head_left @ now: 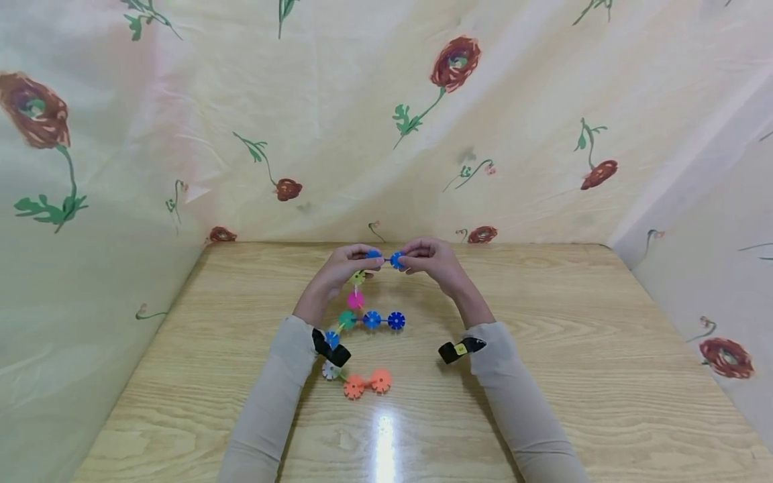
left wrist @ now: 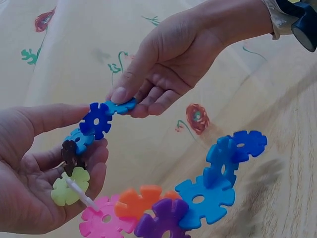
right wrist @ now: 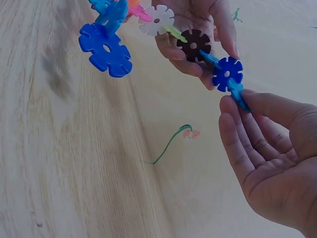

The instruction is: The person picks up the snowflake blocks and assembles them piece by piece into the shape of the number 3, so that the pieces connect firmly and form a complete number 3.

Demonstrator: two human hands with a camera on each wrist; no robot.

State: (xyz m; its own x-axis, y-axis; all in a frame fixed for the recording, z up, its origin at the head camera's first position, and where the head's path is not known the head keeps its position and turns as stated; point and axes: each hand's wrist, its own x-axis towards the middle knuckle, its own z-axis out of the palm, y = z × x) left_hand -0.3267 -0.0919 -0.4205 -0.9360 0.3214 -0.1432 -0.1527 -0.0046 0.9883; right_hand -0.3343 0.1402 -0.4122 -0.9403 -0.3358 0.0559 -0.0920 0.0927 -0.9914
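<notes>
My left hand (head_left: 338, 272) holds the upper end of a chain of notched plastic discs. In the left wrist view its fingers curl about a light blue disc (left wrist: 80, 141), a dark brown disc (left wrist: 73, 154) and a yellow-green disc (left wrist: 71, 187). A dark blue disc (right wrist: 227, 74) sits between the two hands, slotted into the chain. My right hand (head_left: 437, 265) pinches the light blue disc (right wrist: 238, 96) at the chain's tip between thumb and fingers; this disc meets the dark blue one edge to edge.
Below the hands, the chain runs toward me through a pink disc (head_left: 355, 300) and a green disc (head_left: 347, 319). A side branch ends in a dark blue disc (head_left: 396, 320). Orange discs (head_left: 380, 381) form the near end. Flowered cloth (head_left: 338, 121) stands behind the wooden table (head_left: 574, 376).
</notes>
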